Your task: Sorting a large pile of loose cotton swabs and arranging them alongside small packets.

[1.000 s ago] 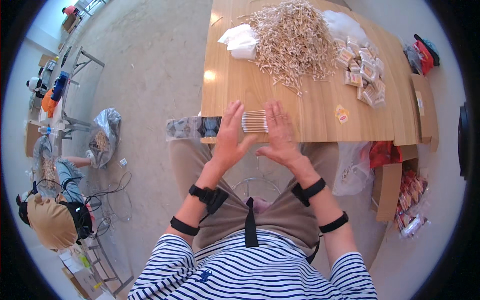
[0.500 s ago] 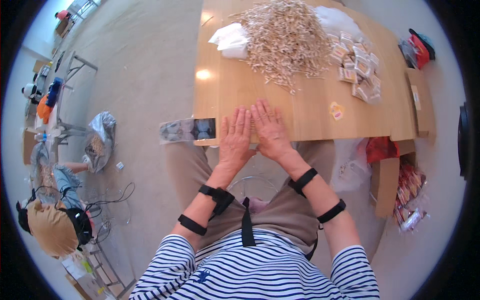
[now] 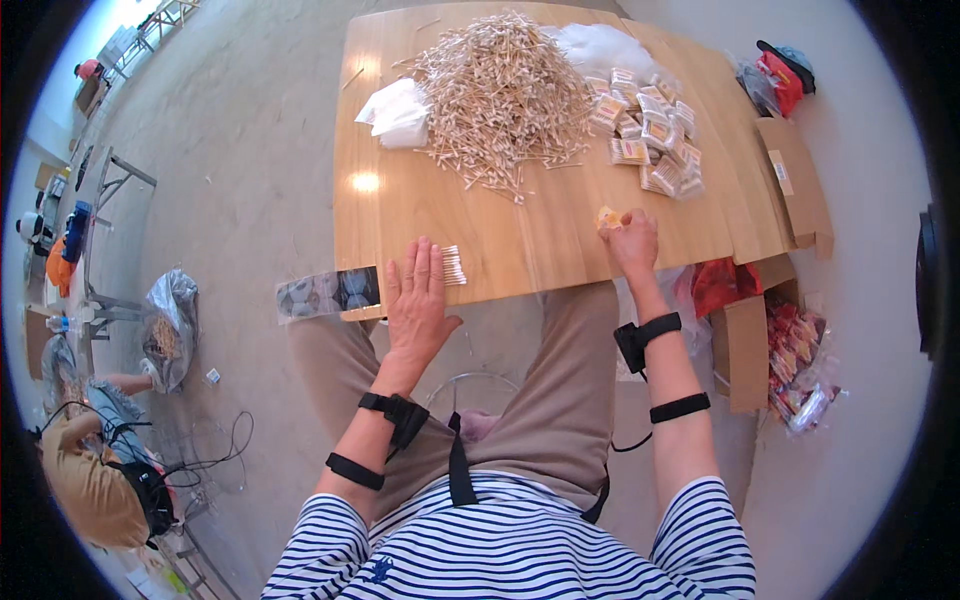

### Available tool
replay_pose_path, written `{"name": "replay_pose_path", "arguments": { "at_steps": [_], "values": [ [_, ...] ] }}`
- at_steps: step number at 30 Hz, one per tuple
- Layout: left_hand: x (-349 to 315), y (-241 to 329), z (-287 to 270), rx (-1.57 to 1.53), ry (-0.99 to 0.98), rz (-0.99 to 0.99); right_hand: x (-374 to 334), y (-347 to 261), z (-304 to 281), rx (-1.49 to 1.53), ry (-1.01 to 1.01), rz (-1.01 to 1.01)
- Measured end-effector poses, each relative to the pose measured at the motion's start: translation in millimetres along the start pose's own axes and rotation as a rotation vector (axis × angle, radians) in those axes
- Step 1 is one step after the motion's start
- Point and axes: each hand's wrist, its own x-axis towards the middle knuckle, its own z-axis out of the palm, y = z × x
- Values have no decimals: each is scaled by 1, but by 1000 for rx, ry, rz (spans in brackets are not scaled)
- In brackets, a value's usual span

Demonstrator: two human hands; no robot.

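My left hand (image 3: 415,310) lies flat near the table's front edge, fingers stretched out. Beside its fingertips is a small, neat row of cotton swabs (image 3: 454,265). Farther right, my right hand (image 3: 633,242) is closed, pinching a small yellow-and-white paper label (image 3: 606,217) at the tabletop. Beyond both hands rises a big heap of loose cotton swabs (image 3: 505,95). Several small filled packs of swabs (image 3: 655,135) are piled to the right of that heap.
White plastic bags (image 3: 397,113) sit left of the heap, with more clear bags (image 3: 610,48) behind it. A dark printed sheet (image 3: 330,292) overhangs the table's front left corner. Cardboard boxes (image 3: 740,345) stand at the right. A co-worker (image 3: 95,480) sits at far left.
My hands were side by side, covering the swab row. The right hand has moved right and taken hold of the label; the left has shifted left, uncovering the swabs. The view has shifted too.
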Motion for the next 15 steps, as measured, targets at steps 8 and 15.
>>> {"name": "replay_pose_path", "arguments": {
  "at_steps": [8, 15],
  "values": [
    [0, 0, 0, 5, 2, 1, 7, 15, 3, 307, -135, 49],
    [-1, -1, 2, -5, 9, -2, 10, 25, 1, 615, -176, 43]
  ]
}}
